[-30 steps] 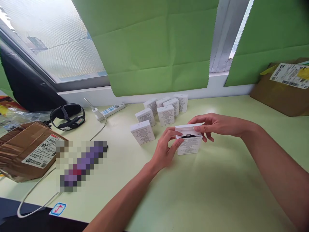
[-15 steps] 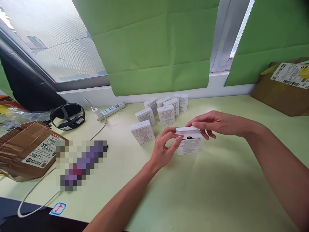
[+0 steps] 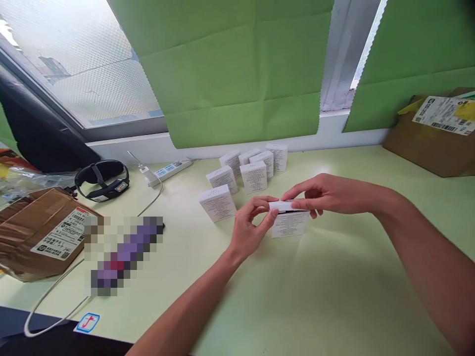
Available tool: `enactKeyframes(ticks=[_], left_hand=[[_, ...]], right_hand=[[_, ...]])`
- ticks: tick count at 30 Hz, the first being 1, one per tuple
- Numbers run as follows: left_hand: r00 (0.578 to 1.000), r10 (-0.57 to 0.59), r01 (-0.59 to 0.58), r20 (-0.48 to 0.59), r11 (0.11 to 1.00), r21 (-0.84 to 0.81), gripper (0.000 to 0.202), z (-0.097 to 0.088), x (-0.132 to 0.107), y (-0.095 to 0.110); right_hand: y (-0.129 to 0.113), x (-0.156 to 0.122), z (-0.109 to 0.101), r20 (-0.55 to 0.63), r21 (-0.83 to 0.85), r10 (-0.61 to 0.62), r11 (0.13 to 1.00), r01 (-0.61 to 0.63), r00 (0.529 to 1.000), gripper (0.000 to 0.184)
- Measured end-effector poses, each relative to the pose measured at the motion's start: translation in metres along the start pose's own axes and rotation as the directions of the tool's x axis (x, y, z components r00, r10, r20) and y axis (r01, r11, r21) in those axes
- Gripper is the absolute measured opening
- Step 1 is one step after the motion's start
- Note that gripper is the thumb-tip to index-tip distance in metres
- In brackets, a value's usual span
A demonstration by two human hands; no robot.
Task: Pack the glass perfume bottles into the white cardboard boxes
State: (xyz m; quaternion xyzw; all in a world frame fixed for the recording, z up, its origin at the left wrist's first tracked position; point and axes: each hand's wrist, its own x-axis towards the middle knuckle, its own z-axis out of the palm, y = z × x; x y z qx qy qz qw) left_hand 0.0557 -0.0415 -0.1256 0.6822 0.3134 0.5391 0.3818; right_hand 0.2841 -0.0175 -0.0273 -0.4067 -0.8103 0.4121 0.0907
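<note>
A small white printed box (image 3: 289,225) stands upright on the pale green table in front of me. Its top flap (image 3: 281,206) lies almost flat over the opening, with a thin dark gap along the front edge. My left hand (image 3: 251,223) grips the box's left side, thumb at the front corner and fingers behind. With thumb and fingers, my right hand (image 3: 315,194) holds the flap from the right. Several similar white boxes (image 3: 254,177) stand behind, the nearest white box (image 3: 218,203) just left of my left hand. What the box contains is hidden.
To the left are a torn brown carton (image 3: 44,237), a black head strap device (image 3: 102,181), a white power strip (image 3: 172,169) with a cable, and a pixelated purple object (image 3: 128,254). Another brown carton (image 3: 434,143) sits at the back right, by the green curtain (image 3: 245,74).
The box's flap has swung down from a raised tilt to nearly closed. My right thumb has come down with it onto the flap; my left hand stays on the box's side.
</note>
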Motion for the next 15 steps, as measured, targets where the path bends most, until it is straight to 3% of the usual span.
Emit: enactKeyframes(ticks=[4,9,15], left_hand=[[1.0,-0.005,0.006,0.027,0.999,-0.05,0.023,-0.0008,-0.0006,0.0005],[0.986,0.075,-0.092,0.146,0.989,0.117,0.022,-0.0047,0.0009,0.0014],[0.984,0.089,-0.111,0.152,0.983,0.146,0.025,-0.007,0.0012,0.0006]], right_hand=[[0.0002,-0.0012,-0.0003,-0.005,-0.014,-0.006,1.0,0.005,1.0,0.043],[-0.0008,-0.0021,-0.0001,-0.012,-0.027,0.013,1.0,-0.014,1.0,0.048],[-0.0003,-0.0004,-0.0001,-0.012,-0.045,0.029,0.999,-0.029,1.0,0.051]])
